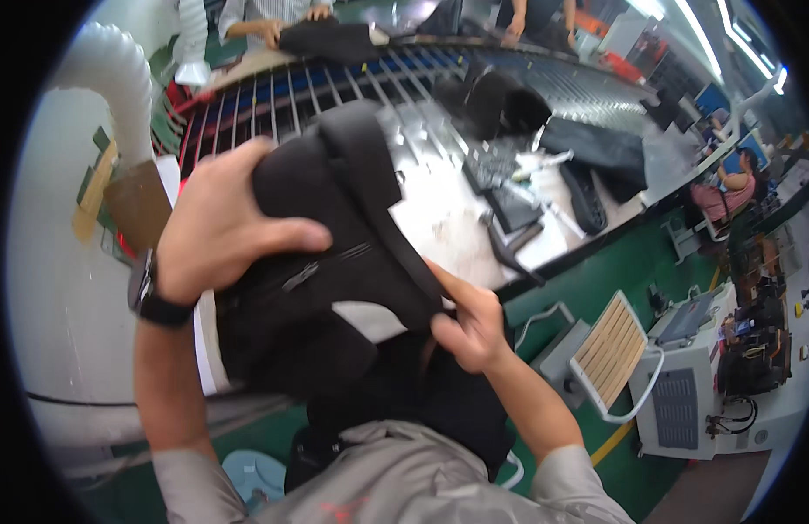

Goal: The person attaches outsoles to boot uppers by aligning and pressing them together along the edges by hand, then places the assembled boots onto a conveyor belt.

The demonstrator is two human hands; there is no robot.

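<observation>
A black boot upper (326,210) of soft, smooth material spans the space between my two hands, just above my lap. My left hand (230,227), with a dark watch on the wrist, grips its upper left part, the thumb lying on top and the fingers over the far edge. At the lower right edge, my right hand (470,323) pinches the material between thumb and fingers. Small light marks show on its surface, and a pale patch (369,320) appears beside the lower fold. The underside of the piece is hidden.
Ahead runs a bench of metal rollers (291,100), with black boot pieces (496,100), a black sole (584,201) and a hammer-like tool (512,247) on the white tabletop. A white hose (125,79) hangs left. Right stands a slatted rack (610,354). Other people work beyond.
</observation>
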